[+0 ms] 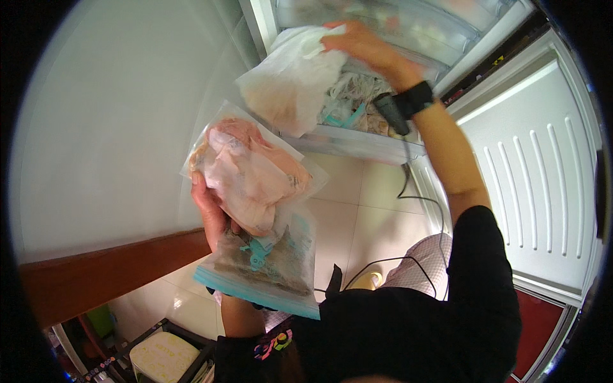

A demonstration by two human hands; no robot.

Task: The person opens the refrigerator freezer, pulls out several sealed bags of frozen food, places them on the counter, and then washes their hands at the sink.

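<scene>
My left hand holds a clear bag of pinkish raw meat and, below it, a zip bag with a blue seal with dark contents. The top of my right hand is slightly blurred; its fingers grip the edge of a whitish plastic bag, whose contents look pale. That bag hangs over the left part of an open freezer drawer. Inside the drawer lie several plastic-wrapped packets, one with a blue seal, below and left of my right wrist.
Closed translucent freezer drawers are above the open one. The ribbed freezer door stands open at right. A pale cabinet-like panel fills the left. A cable hangs from my right wrist. A black-framed rack stands lower left.
</scene>
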